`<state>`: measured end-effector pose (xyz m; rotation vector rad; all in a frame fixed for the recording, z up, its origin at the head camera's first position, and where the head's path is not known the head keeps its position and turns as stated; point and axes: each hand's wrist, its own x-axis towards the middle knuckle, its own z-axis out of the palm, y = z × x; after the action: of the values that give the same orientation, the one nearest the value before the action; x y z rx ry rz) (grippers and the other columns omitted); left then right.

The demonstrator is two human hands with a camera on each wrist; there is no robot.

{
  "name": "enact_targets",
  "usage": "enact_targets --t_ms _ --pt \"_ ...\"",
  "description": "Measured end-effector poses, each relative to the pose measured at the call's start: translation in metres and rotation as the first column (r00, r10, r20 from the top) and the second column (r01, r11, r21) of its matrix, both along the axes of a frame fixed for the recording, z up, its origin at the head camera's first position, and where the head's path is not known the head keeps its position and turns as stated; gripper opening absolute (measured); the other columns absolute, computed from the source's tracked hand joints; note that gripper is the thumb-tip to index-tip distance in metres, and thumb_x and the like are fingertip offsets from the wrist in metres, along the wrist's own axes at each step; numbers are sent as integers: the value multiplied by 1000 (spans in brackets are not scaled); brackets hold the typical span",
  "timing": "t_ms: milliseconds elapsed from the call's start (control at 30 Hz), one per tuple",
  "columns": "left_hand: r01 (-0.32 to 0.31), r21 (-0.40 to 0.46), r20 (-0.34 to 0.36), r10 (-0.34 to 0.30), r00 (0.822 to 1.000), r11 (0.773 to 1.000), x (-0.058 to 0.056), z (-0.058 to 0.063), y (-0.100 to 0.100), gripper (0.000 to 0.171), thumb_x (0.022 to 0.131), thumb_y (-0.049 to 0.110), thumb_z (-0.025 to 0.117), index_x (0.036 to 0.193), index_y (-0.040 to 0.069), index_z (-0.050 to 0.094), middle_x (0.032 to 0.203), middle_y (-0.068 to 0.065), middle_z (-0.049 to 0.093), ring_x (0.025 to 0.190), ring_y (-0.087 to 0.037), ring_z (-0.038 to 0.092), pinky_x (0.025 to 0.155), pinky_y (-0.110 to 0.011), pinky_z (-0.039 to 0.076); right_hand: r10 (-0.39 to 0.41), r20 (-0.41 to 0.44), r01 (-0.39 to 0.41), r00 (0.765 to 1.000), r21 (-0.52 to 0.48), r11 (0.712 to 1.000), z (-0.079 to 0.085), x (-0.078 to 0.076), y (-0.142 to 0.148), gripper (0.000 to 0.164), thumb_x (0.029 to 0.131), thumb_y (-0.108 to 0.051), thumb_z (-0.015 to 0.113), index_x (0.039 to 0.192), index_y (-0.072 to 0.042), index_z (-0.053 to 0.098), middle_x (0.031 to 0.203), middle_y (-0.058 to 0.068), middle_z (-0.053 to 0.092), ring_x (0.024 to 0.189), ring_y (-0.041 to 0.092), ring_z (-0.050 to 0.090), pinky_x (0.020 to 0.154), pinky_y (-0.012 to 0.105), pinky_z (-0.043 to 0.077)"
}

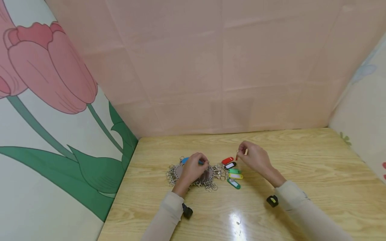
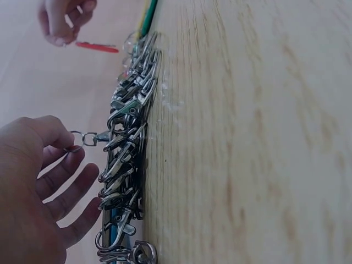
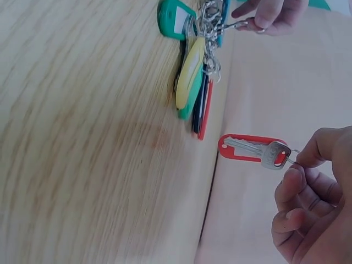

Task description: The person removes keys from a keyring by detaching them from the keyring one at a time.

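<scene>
Fingers (image 2: 54, 130) of left hand (image 1: 193, 169) pinching a clasp ring (image 2: 76, 132), right hand (image 1: 256, 159) raised, pinching a key ring (image 3: 292, 160)

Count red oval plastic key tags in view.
2: one red tag lies on the wood-grain table beside the black oval tag; the other red tag hangs from the right hand. More may be hidden under the silver metal clasps.

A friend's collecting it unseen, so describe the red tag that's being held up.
Over the wooden table, find the right hand, right of the metal clips. From the thin ring it pinches hangs the red tag with a silver key. Unlike the other red tag, which lies beside a black one, it's off the table.
</scene>
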<state>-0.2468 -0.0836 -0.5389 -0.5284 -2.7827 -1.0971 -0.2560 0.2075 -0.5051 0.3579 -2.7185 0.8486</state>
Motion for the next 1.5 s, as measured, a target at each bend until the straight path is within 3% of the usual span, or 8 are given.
enact_targets --t_ms 433,900,1500 --pt "1 -2 -1 -1 1000 1000 1 -1 -1 6 106 24 67 106 21 72 105 5 71 93 -8 68 75 -24 56 -22 -4 23 1000 10 1000 -1 -2 19 7 93 -19 70 95 -12 68 84 3 70 62 14 53 54 30 40" --pt "1 -2 5 -1 1000 1000 -1 -1 -3 6 105 24 67 106 21 73 105 6 71 90 -6 66 73 -24 55 -39 31 38 999 14 999 -3 -4 37 7 96 -19 69 96 -11 68 87 5 69 63 15 52 52 31 39" --pt "-11 -23 7 12 1000 1000 0 -2 -5 9 105 24 67 108 18 73 106 3 71 94 -11 68 79 -27 57 -63 48 61 997 35 998 -6 -5 56 9 97 -20 68 98 -11 67 89 7 69 63 16 51 52 31 38"
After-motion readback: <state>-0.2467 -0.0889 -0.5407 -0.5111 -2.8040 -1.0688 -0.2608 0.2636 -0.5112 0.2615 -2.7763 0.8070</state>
